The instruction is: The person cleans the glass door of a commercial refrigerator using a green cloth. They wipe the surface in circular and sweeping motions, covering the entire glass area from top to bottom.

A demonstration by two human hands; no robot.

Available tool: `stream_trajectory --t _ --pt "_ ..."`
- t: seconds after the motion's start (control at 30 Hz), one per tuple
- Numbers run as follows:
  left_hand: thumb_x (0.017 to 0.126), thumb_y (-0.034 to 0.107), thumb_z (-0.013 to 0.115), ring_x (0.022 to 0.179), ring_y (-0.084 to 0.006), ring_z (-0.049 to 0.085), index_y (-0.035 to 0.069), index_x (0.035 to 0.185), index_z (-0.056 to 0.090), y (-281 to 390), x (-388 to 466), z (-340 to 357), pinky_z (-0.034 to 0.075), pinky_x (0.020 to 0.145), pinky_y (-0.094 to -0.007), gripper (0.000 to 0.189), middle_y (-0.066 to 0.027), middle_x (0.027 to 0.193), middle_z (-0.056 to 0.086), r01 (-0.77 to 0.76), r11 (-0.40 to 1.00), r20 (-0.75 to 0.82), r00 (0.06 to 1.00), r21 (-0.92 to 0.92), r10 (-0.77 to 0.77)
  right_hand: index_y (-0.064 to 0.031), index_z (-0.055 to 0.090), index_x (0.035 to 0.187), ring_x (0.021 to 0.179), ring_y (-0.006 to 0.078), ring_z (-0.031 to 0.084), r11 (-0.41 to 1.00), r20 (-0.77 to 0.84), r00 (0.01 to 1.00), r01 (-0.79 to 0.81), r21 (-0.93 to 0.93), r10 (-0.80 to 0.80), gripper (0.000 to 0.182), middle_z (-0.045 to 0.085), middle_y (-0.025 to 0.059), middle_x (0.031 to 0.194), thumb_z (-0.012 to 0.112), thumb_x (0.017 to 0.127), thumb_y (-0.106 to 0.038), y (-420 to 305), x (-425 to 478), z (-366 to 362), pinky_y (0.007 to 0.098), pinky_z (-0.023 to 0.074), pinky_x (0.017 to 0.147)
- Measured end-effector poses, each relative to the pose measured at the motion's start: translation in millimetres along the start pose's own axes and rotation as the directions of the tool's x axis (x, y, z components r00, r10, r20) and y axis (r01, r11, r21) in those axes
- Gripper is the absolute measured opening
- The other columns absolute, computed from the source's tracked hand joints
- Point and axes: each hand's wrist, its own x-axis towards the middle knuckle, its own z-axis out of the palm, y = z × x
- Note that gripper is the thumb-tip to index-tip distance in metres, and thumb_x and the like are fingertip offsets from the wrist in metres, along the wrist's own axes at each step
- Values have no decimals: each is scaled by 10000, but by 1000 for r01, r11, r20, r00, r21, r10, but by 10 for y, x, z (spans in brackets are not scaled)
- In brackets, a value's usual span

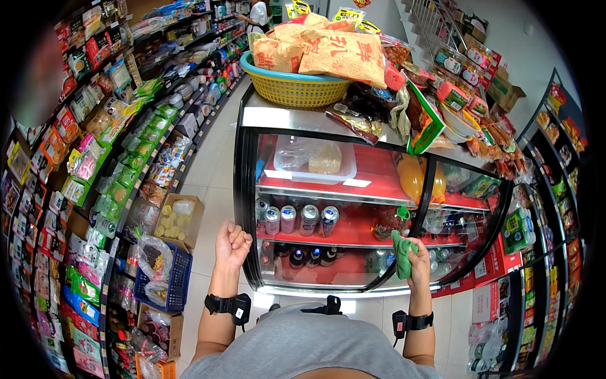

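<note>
A glass-fronted refrigerated display case (331,280) with a black frame stands before me. My right hand (419,260) grips a crumpled green cloth (403,253) in front of the dark upright between its glass panes. Whether the cloth touches the glass, I cannot tell. My left hand (233,242) is raised near the case's left edge, fingers curled in and nothing visible in them. Behind the glass, several drink cans (309,220) line the middle shelf, with dark bottles (313,257) below. A plastic tray (348,161) holding a pale block sits on the upper shelf, left of large orange bottles (409,177).
On the case top are a yellow-and-blue basket (299,90) of paper packages and loose packaged foods (362,124). Stocked shelves (118,184) run along the left. A blue crate (177,275) and a cardboard box (194,213) stand on the floor. Another person (258,16) is far back.
</note>
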Motion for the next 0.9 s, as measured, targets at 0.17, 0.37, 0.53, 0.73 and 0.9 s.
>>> stream_trajectory --t 0.17,0.37,0.53,0.73,0.9 --pt "954 293 451 343 -83 224 124 627 431 -18 32 29 469 564 -284 368 41 447 255 7 1000 -5 1000 25 -7 -10 533 1064 849 125 585 999 -8 1000 9 -35 -9 192 611 88 1043 489 878 -10 8 -13 -42 246 471 744" --pt "970 279 420 360 -82 243 124 630 395 33 12 -64 463 567 -283 374 36 468 275 3 998 79 997 56 -7 -25 540 1081 831 122 580 990 -59 996 53 -132 -62 209 592 44 955 536 876 -68 19 -1 -63 240 472 729" --pt "978 310 408 380 -64 254 105 690 452 25 -118 219 444 605 -279 356 43 495 295 -68 966 100 994 248 44 1 511 1105 930 162 595 1000 -75 997 6 -10 -7 214 596 118 1104 479 894 -13 -65 -88 -88 270 477 813" --pt "942 200 491 502 -63 375 19 1013 548 213 -351 995 446 669 -268 203 19 652 419 -555 543 496 826 630 268 16 523 1088 946 167 593 999 -110 994 22 43 -18 206 594 148 1136 457 893 6 -84 -122 -215 275 473 831" --pt "899 276 527 812 -166 514 -46 1154 481 361 -703 1723 464 738 -323 414 -133 996 532 -933 -50 934 354 356 40 23 517 1106 946 171 597 999 -94 995 18 45 -14 225 596 149 1126 451 890 16 -33 -89 -300 277 478 832"
